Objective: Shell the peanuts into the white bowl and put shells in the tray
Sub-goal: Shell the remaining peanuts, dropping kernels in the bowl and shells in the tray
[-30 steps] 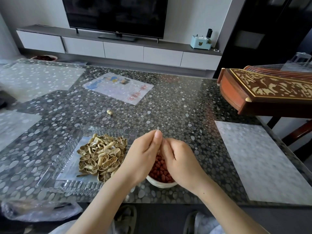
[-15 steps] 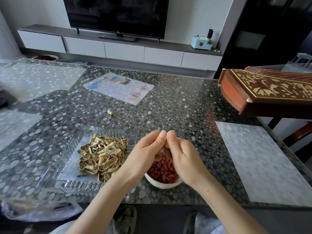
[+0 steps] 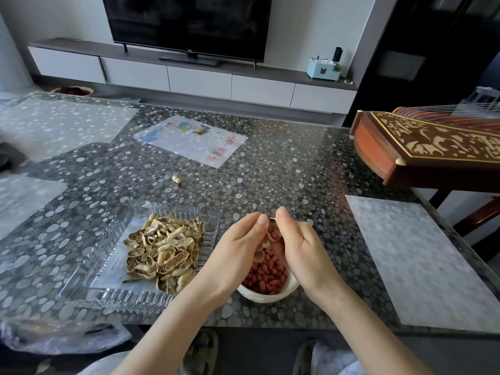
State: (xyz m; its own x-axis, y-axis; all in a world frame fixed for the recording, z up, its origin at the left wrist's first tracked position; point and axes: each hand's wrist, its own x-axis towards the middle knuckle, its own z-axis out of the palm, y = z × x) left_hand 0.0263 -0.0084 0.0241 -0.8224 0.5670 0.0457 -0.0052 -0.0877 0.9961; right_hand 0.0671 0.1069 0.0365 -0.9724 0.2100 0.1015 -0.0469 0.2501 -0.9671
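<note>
My left hand (image 3: 234, 253) and my right hand (image 3: 303, 250) hold a cracked peanut (image 3: 272, 234) between their fingertips, directly above the white bowl (image 3: 266, 295). The shell is split apart and a red kernel shows inside it. The bowl holds several red kernels and is partly hidden by both hands. Left of the bowl stands a clear glass tray (image 3: 108, 266) with a heap of empty shells (image 3: 165, 253). One whole unshelled peanut (image 3: 176, 179) lies alone farther back on the table.
The pebble-patterned glass table (image 3: 270, 171) has a printed sheet (image 3: 190, 140) at the back and a pale mat (image 3: 422, 261) on the right. A wooden zither (image 3: 427, 147) juts over the right edge. A plastic bag (image 3: 59, 336) lies below the near-left edge.
The hands have pulled slightly apart over the bowl, opening the shell so that the red kernel shows. More of the bowl's kernels are visible between the hands.
</note>
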